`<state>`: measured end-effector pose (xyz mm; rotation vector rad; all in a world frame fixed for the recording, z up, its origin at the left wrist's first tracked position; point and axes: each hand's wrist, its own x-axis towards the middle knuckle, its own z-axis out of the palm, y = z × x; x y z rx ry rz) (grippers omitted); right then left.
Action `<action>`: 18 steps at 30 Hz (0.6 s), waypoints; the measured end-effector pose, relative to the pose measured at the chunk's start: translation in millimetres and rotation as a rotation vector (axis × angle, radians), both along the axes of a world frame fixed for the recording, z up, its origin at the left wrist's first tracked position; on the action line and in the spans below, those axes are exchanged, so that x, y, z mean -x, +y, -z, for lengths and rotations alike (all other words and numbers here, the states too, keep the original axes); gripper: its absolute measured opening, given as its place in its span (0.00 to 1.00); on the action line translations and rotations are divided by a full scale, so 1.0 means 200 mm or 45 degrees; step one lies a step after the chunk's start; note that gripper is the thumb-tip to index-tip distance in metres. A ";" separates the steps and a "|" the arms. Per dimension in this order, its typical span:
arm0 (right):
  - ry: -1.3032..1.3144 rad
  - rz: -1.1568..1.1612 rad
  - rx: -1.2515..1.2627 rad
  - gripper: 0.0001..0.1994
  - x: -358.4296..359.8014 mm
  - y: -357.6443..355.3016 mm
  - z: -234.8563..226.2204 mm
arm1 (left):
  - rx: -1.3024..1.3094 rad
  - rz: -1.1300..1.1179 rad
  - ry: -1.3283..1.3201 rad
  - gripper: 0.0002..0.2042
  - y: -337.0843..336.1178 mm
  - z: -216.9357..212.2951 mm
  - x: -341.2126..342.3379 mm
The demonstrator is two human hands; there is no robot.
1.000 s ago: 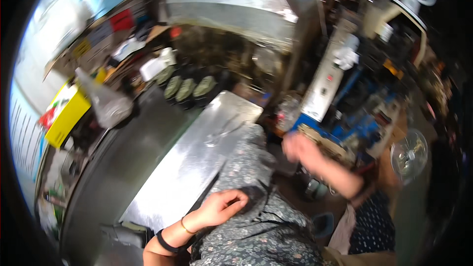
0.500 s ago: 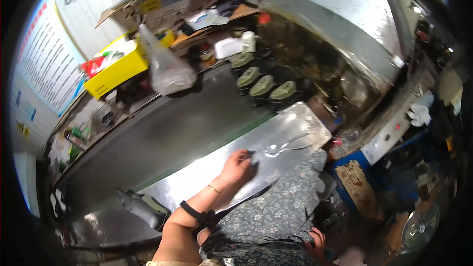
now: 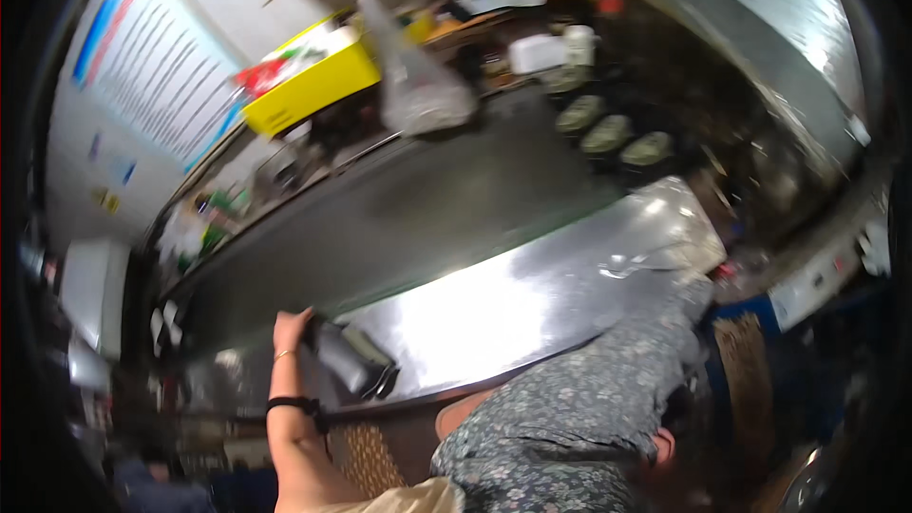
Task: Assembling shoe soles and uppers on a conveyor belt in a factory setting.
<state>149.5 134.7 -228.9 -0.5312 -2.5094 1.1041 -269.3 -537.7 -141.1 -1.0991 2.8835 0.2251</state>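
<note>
Grey shoe-like piece (image 3: pixel 350 361) is at the shiny worktop's (image 3: pixel 560 309) near-left corner, left hand (image 3: pixel 293 328) by its tip; can't tell if fingers grip, right hand (image 3: pixel 663 445) mostly hidden. Probably the grabbing step; next needs a firm hold.

The head-worn fisheye looks down from close above the worktop (image 3: pixel 494 309) and left hand (image 3: pixel 292 329).
</note>
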 end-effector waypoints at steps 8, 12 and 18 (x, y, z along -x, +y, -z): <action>-0.014 0.040 0.136 0.13 0.08 0.00 -0.06 | -0.397 0.803 0.298 0.23 0.51 -0.02 0.16; 0.298 0.089 0.455 0.09 0.37 0.11 -0.44 | -0.435 1.771 0.259 0.25 1.56 -0.79 -0.36; 0.172 -0.074 0.982 0.18 0.86 0.21 -0.95 | -0.205 3.307 0.800 0.11 2.13 -1.14 -0.64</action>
